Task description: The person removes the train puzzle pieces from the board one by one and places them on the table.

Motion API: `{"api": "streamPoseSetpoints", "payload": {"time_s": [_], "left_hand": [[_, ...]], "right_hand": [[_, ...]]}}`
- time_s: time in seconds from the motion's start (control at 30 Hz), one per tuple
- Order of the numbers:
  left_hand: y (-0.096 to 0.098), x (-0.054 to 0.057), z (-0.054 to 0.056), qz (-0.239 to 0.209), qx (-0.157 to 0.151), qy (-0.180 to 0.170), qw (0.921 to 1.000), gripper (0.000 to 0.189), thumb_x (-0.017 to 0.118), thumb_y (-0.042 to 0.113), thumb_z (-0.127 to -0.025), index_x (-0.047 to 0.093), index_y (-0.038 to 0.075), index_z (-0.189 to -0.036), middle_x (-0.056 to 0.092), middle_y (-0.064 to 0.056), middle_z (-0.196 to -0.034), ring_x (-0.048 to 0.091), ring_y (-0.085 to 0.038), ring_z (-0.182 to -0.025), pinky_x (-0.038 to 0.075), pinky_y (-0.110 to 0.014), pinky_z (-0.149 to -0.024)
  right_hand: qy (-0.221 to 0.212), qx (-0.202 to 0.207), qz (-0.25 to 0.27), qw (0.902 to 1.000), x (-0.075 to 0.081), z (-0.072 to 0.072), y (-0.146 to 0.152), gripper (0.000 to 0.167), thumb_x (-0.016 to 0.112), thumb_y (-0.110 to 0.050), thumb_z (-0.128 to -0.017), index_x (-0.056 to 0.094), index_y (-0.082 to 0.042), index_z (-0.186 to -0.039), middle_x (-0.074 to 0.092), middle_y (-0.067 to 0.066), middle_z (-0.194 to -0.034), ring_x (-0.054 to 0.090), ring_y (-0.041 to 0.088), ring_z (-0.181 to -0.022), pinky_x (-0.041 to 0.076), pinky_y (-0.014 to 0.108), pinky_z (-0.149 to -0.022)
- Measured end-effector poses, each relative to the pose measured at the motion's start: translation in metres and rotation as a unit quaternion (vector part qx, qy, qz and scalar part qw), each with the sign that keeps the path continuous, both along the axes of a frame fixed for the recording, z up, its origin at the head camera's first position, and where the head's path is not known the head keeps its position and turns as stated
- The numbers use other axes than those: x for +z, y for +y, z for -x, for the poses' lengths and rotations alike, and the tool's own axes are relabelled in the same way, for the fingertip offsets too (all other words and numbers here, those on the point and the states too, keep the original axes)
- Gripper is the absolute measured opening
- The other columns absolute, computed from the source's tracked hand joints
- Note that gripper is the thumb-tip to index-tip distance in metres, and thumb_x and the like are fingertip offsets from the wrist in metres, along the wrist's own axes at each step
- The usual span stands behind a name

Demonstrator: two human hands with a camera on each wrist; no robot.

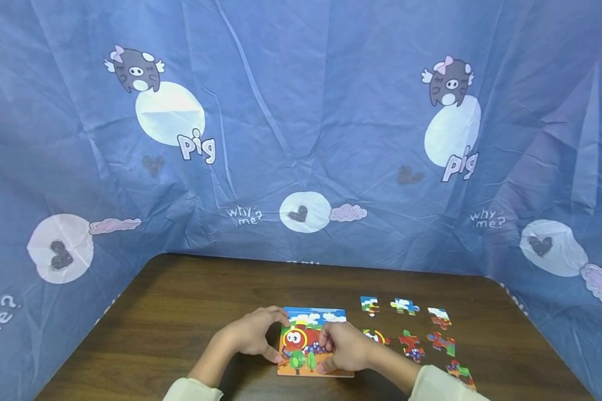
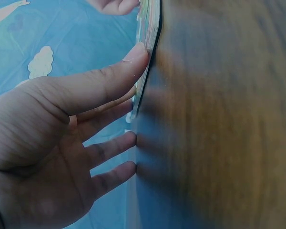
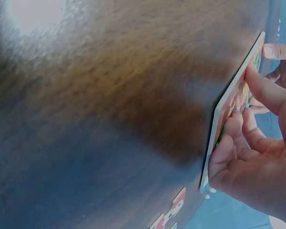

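A jigsaw puzzle (image 1: pixel 306 329) with a red cartoon train, green trees and a cloudy sky lies flat on the brown table. My left hand (image 1: pixel 253 332) rests at its left edge, fingers by the upper left corner and thumb against the lower left side. In the left wrist view that thumb (image 2: pixel 126 64) touches the board's edge, while two fingers stretch straight to the tabletop. Over the board's right part, my right hand (image 1: pixel 348 346) bends its fingers onto the picture. Its thumb (image 3: pixel 264 88) touches the board apart from them. Any piece under those fingers is hidden.
Loose puzzle pieces lie right of the board, among them a sky piece (image 1: pixel 405 306), a red one (image 1: pixel 411 344) and a corner piece (image 1: pixel 460 373). Beyond the table (image 1: pixel 205 278) hangs a blue cloth (image 1: pixel 301 111) with pig prints, enclosing the back and sides.
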State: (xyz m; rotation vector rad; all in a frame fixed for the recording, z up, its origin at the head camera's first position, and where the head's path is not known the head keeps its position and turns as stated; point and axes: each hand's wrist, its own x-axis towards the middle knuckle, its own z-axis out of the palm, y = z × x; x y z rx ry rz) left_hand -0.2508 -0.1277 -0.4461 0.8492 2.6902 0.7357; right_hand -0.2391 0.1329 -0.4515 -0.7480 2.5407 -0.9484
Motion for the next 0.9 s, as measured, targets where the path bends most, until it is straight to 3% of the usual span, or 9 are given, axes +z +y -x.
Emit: {"api": "streamPoseSetpoints", "payload": {"time_s": [0.43, 0.6, 0.73, 0.9], "left_hand": [[0.0, 0.003, -0.001, -0.003, 0.006, -0.012, 0.9999, 0.063, 0.094, 0.021, -0.071, 0.067, 0.007, -0.126, 0.055, -0.011, -0.145, 0.045, -0.04, -0.139, 0.037, -0.064, -0.112], [-0.001, 0.003, -0.002, -0.004, 0.009, -0.012, 0.9999, 0.064, 0.094, 0.022, -0.07, 0.068, 0.007, -0.126, 0.054, -0.011, -0.146, 0.044, -0.04, -0.139, 0.036, -0.065, -0.112], [-0.001, 0.002, -0.001, -0.001, 0.008, -0.007, 0.9999, 0.063, 0.094, 0.022, -0.07, 0.068, 0.007, -0.126, 0.055, -0.011, -0.146, 0.044, -0.04, -0.139, 0.036, -0.065, -0.112], [0.0, -0.001, 0.0, 0.003, 0.005, 0.0, 1.0, 0.063, 0.095, 0.024, -0.07, 0.068, 0.008, -0.125, 0.056, -0.01, -0.144, 0.045, -0.04, -0.138, 0.037, -0.063, -0.112]], "right_hand": [[-0.054, 0.004, 0.056, 0.997, 0.004, 0.0, 0.001, 0.031, 0.083, 0.006, -0.078, 0.059, -0.005, -0.095, 0.057, 0.006, -0.078, 0.049, 0.012, -0.067, 0.039, 0.02, -0.056], [-0.077, 0.013, 0.077, 0.994, 0.006, 0.001, 0.002, 0.029, 0.064, 0.02, -0.08, 0.061, -0.003, -0.097, 0.058, 0.007, -0.081, 0.052, 0.013, -0.069, 0.042, 0.019, -0.056], [-0.082, 0.022, 0.087, 0.9926, 0.007, 0.002, 0.006, 0.034, 0.05, 0.023, -0.077, 0.062, -0.001, -0.098, 0.061, 0.008, -0.082, 0.056, 0.014, -0.072, 0.045, 0.02, -0.057], [-0.078, 0.024, 0.098, 0.9918, 0.009, 0.002, 0.012, 0.03, 0.053, 0.021, -0.082, 0.064, -0.001, -0.099, 0.062, 0.008, -0.085, 0.057, 0.017, -0.076, 0.047, 0.022, -0.062]]}}
